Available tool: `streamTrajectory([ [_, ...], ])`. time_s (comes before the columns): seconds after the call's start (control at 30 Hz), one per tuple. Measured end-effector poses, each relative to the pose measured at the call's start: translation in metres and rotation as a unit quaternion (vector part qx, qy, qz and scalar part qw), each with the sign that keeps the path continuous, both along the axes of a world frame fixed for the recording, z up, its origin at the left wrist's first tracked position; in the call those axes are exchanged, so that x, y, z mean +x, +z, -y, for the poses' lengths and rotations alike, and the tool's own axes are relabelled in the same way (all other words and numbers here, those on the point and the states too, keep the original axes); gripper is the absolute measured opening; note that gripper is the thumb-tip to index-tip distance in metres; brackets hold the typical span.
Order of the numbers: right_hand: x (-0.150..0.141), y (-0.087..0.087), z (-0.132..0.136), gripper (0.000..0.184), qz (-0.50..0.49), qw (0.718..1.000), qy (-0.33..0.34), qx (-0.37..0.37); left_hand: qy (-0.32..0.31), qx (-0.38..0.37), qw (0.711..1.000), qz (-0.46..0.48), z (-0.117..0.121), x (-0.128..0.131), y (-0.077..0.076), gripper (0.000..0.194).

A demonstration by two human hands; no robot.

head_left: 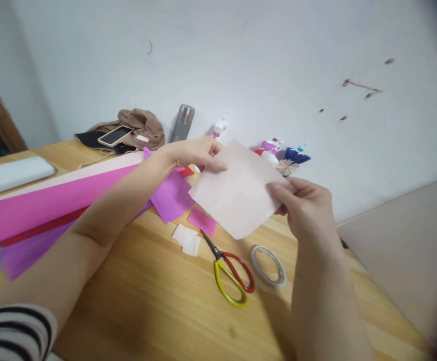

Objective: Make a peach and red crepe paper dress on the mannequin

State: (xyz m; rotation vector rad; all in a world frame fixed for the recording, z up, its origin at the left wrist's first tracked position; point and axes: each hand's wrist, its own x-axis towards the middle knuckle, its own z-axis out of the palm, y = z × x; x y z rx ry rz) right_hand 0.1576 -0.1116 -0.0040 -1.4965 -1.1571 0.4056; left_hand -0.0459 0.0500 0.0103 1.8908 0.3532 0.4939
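A pale pink sheet of paper is held up over the table between my two hands. My left hand pinches its upper left edge, thumb on the near face. At the right corner, my right hand grips it between thumb and fingers. Below the sheet lie scissors with one red and one yellow handle, and a roll of tape rests to their right. Small white paper pieces and a pink paper piece are by the scissors' tips.
Long pink and purple sheets stretch across the left side. Along the wall stand a grey thermos, small decorated figures and a blue paper fan. A phone lies by brown cloth.
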Motion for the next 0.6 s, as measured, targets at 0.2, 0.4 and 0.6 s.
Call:
streamTrajectory([
  [0.2, 0.008, 0.006, 0.008, 0.025, 0.073, 0.993, 0.063, -0.061, -0.022, 0.008, 0.999, -0.032, 0.004, 0.001, -0.002, 0.015],
  [0.4, 0.014, 0.017, 0.021, 0.034, 0.076, 0.975, 0.147, -0.149, -0.022, 0.052, 0.996, -0.062, 0.012, 0.002, 0.003, 0.008],
  [0.6, 0.016, 0.025, 0.036, 0.043, 0.013, 0.976, 0.148, -0.159, 0.096, 0.099, 0.990, -0.014, 0.016, 0.007, 0.003, 0.021],
])
